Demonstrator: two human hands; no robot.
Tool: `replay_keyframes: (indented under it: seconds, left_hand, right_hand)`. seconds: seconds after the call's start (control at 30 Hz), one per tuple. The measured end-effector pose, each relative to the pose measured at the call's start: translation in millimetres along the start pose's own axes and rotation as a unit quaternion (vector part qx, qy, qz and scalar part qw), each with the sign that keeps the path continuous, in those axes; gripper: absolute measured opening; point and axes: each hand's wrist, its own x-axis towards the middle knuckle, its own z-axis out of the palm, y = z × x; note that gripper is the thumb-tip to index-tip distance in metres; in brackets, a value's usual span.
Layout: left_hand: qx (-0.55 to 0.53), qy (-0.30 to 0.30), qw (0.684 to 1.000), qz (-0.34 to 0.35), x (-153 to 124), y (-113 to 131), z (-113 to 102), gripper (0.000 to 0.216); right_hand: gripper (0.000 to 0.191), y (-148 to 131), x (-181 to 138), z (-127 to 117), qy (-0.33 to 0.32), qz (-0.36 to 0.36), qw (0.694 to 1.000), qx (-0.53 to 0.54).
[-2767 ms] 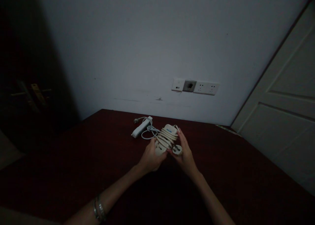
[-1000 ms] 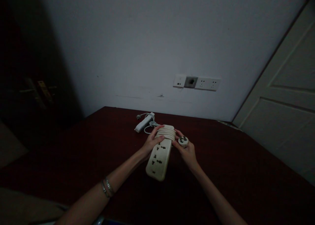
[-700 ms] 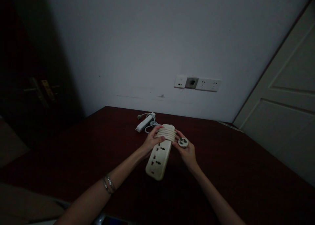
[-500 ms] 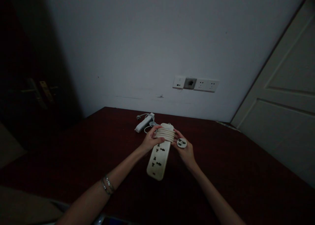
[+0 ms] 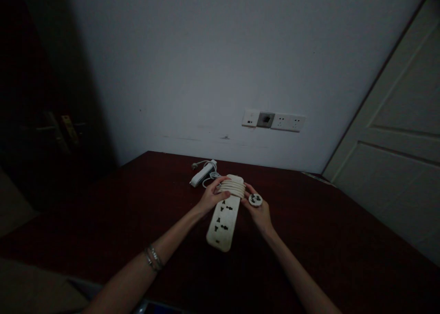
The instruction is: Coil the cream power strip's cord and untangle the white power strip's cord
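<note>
Over the dark-red counter (image 5: 295,227), your left hand (image 5: 207,201) grips a cream power strip (image 5: 222,234) at its wrapped cord (image 5: 233,187); your right hand (image 5: 261,217) grasps the opposite edge, a round plug (image 5: 255,200) against it. A second power strip (image 5: 202,174) lies farther back.

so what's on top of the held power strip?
Cord wraps the far part of the power strip, the left hand laying its thumb on top. The face beneath the cord is covered.
</note>
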Motion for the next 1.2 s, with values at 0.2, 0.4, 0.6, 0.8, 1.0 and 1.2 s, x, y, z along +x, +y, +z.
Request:
replay_keyframes:
  seconds: [0.2,0.4,0.6,0.8,1.0,1.2]
  left_hand:
    - [-0.115,0.075,0.989,-0.055,-4.5,-4.4,7.4,0.053]
    - [-0.132,0.094,0.984,-0.069,-2.9,-7.1,8.3,0.048]
    - [-0.146,0.104,0.981,-0.071,-1.2,-7.6,8.2,0.045]
    - [-0.134,0.142,0.978,-0.076,4.5,-3.6,-1.7,0.046]
    - [-0.077,0.117,0.988,-0.059,6.0,5.5,-5.9,0.051]
    - [0.032,0.107,0.994,0.008,7.3,9.0,-11.3,0.050]
  right_hand:
    - [0.053,-2.2,-2.3,9.6,0.071,-0.017,0.996,-0.056]
    - [0.036,-4.6,-4.5,13.5,0.098,0.053,0.990,-0.091]
    - [0.029,-14.1,-5.4,10.1,0.067,0.132,0.973,0.175]
    - [0.033,-16.3,-7.5,16.2,0.002,0.101,0.979,0.178]
    - [0.036,-15.0,-7.3,7.4,-0.081,0.093,0.990,0.067]
    - [0.031,-17.3,-13.6,7.9,-0.161,0.058,0.985,0.008]
